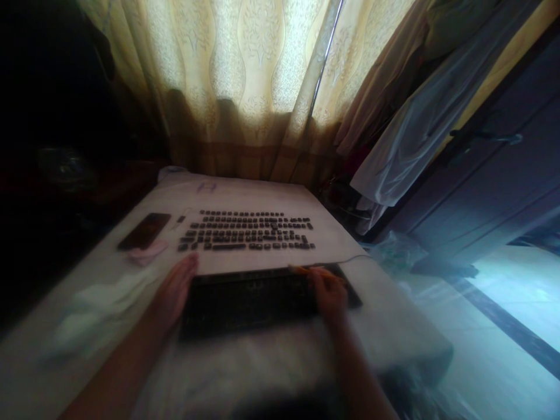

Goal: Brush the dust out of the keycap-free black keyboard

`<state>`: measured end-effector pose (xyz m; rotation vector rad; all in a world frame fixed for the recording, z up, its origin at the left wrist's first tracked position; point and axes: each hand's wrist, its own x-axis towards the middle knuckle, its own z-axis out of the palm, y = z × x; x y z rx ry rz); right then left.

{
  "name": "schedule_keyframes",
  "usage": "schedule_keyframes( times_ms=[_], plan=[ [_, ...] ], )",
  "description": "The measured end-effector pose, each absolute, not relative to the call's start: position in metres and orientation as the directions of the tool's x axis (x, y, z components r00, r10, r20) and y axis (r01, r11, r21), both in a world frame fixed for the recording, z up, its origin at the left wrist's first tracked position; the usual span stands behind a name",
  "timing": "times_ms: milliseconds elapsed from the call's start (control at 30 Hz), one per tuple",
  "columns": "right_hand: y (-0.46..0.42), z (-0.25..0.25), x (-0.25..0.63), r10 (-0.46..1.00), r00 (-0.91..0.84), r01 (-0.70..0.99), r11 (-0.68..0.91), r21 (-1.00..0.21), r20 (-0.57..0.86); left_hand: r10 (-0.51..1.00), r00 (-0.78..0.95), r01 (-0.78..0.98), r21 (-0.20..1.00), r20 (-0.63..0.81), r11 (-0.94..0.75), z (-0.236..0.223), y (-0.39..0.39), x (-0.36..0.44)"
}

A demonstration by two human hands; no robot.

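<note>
A black keyboard base [249, 303], its keycaps off, lies flat on the white-covered table. My left hand [177, 286] rests along its left edge, fingers stretched out; the contact is blurred. Above the right part of the base, my right hand [329, 290] is closed around a thin orange tool [301, 269] like a brush or pencil, its tip pointing left near the top edge. Whether the tip touches the base I cannot tell. Beyond the base, loose black keycaps [245, 224] are laid out in several rows, with the long space bar [228, 247] in the nearest row.
Left of the keycaps are a dark phone [145, 231], a pink cloth-like piece [147, 253] and a small dark object [181, 219]. A crumpled white cloth [105, 297] lies nearer. A cable [352, 258] runs off the right side. Curtains [258, 76] hang behind the table [385, 326].
</note>
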<state>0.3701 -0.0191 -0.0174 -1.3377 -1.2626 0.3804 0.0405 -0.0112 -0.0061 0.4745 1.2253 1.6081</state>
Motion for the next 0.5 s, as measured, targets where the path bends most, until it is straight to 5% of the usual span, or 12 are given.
schedule_keyframes(
  times_ms=[200, 500],
  plan=[
    [-0.020, -0.003, 0.362, 0.837, 0.155, 0.451, 0.412, -0.791, 0.525, 0.910, -0.352, -0.457, 0.889, -0.217, 0.036, -0.005, -0.007, 0.038],
    [-0.001, 0.008, 0.354, 0.901, 0.000, 0.516, 0.372, -0.771, 0.435, 0.930, -0.312, -0.431, 0.901, -0.192, 0.042, -0.006, -0.004, 0.036]
  ],
)
